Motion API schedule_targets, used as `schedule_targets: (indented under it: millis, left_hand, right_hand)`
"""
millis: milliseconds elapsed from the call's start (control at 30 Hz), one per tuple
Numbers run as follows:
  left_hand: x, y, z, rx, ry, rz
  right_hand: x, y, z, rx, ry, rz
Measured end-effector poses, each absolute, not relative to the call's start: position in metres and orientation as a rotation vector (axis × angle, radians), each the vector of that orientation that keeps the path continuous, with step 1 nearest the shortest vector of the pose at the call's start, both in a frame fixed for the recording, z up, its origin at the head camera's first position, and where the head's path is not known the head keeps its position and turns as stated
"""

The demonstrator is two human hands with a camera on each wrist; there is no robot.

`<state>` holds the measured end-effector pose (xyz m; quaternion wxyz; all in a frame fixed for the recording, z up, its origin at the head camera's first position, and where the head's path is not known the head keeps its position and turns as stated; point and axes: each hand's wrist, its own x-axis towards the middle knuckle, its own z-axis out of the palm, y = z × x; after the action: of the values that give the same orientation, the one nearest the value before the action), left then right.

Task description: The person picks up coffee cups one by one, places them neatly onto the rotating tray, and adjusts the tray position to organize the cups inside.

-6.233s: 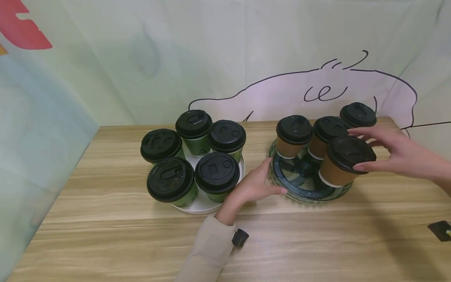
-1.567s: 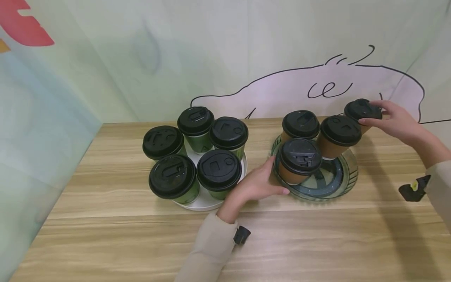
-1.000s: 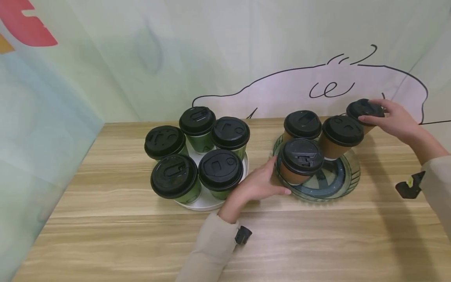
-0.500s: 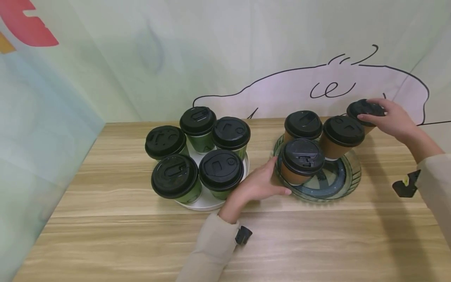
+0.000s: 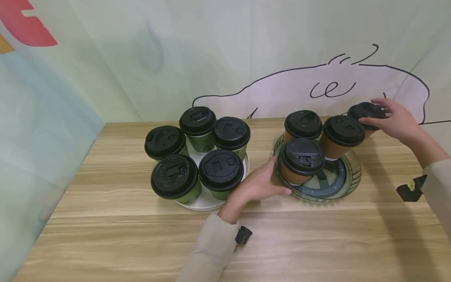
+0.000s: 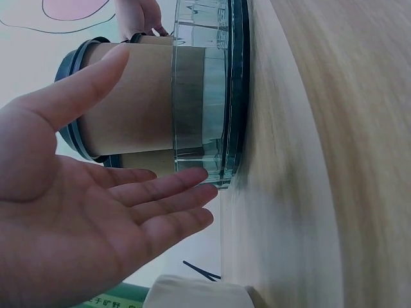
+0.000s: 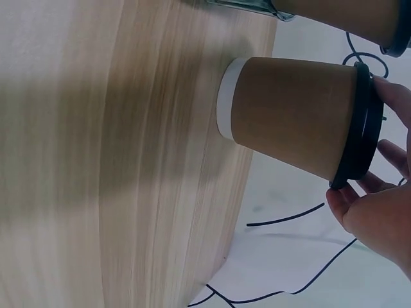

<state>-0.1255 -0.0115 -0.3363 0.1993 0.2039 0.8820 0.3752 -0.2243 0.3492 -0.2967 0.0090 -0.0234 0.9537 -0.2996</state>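
Note:
My right hand [image 5: 396, 119] pinches the black lid of a brown paper coffee cup [image 5: 366, 113] at the back right. In the right wrist view this cup [image 7: 292, 115] is beyond the tray; whether its base touches the table I cannot tell. Three more lidded brown cups stand on a round clear tray [image 5: 354, 178]: one at back left [image 5: 303, 124], one at back right [image 5: 340, 133] and one at front left [image 5: 302, 160]. My left hand [image 5: 260, 182] lies at the tray's left rim, thumb and fingers spread. The left wrist view shows its fingers [image 6: 170, 192] extended beside the clear wall.
Several green paper cups with black lids [image 5: 220, 172] stand close together on a white round tray [image 5: 197, 205], left of my left hand. The wooden table [image 5: 299, 243] ends at a printed backdrop [image 5: 225, 58] behind the cups.
Earlier, my right hand held a cup at the clear tray's front right; a cup now stands front left. My right hand moved to the back-right cup, which has just shifted slightly toward me.

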Motion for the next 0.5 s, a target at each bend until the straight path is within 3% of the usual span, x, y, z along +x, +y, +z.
schedule_targets:
  millis: [500]
  left_hand:
    - [-0.127, -0.011, -0.340, 0.595, 2.450, 1.094]
  right_hand:
    - [-0.210, 0.360, -0.300, -0.010, 3.076, -0.871]
